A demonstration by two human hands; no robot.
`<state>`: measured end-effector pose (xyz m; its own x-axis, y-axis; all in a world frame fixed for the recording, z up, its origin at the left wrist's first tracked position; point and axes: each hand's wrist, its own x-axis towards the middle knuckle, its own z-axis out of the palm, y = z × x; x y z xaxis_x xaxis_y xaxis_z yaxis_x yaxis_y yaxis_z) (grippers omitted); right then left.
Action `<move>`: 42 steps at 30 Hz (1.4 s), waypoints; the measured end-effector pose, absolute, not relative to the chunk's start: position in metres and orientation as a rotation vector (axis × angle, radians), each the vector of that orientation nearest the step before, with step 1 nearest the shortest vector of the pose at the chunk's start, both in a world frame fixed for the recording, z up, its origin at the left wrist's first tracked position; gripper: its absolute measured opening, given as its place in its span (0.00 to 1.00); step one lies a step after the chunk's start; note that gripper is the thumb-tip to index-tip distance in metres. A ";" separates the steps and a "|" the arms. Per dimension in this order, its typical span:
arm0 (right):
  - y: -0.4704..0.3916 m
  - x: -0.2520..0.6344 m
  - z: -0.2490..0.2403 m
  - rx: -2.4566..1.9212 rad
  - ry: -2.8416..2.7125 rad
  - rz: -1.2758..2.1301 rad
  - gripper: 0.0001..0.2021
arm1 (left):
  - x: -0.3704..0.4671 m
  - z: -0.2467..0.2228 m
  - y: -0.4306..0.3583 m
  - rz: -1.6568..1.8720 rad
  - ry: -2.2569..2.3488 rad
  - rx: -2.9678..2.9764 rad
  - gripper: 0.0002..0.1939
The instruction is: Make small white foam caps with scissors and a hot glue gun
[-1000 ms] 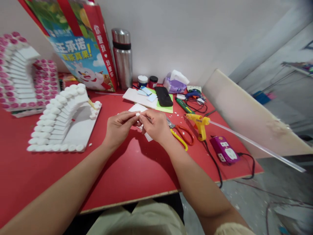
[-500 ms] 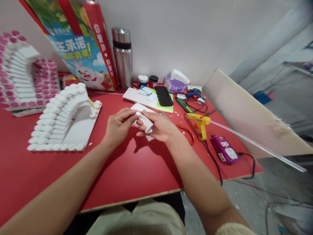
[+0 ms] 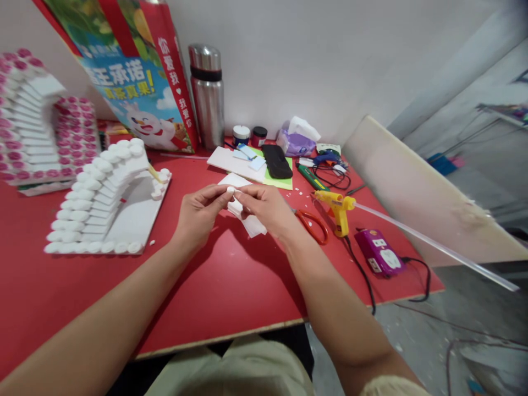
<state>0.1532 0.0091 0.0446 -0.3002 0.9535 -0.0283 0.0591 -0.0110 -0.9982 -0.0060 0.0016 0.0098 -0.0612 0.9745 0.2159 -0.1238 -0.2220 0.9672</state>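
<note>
Above the middle of the red table, my left hand (image 3: 201, 212) pinches a small white roll (image 3: 230, 190) between thumb and fingertips. My right hand (image 3: 266, 206) meets it from the other side, its fingers closed on the same roll. The roll looks like a tightly wound strip of thin white material; whether it is paper or foam I cannot tell. White strips (image 3: 253, 225) show beneath the right hand, and a white sheet (image 3: 235, 179) lies just behind the fingers. To the left stands a white model staircase (image 3: 136, 223) edged with similar white rolls.
Orange-handled scissors (image 3: 315, 226), a yellow glue gun (image 3: 339, 206) with a long glue stick, and a purple power socket (image 3: 379, 253) sit on the right. Behind are a black case (image 3: 277, 161), a steel flask (image 3: 207, 99), a tissue pack (image 3: 297, 142) and a pink-trimmed staircase model (image 3: 76, 137).
My right hand has turned over, from cradling the white strip palm-up to pinching the roll from above. The strips beneath now show lower and further right. My left hand has barely moved.
</note>
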 end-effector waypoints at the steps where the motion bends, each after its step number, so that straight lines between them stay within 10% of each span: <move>1: 0.009 0.151 0.043 -1.177 -1.537 1.243 0.10 | -0.005 0.009 0.001 1.467 1.040 1.229 0.08; 9: -0.006 0.133 0.036 -1.247 -1.789 0.293 0.11 | 0.001 0.010 -0.004 1.680 1.136 1.519 0.07; 24: -0.009 0.128 0.045 -1.203 -1.339 1.037 0.14 | -0.001 0.014 -0.002 1.675 1.118 1.489 0.07; 42: -0.004 0.143 0.043 -1.203 -1.770 0.559 0.12 | 0.000 0.012 -0.010 1.664 1.212 1.876 0.13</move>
<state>0.1426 -0.0039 0.0432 -0.1255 0.8981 0.4215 0.4927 0.4252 -0.7593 -0.0003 -0.0099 0.0119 -0.0586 0.7763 0.6277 0.3591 -0.5703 0.7388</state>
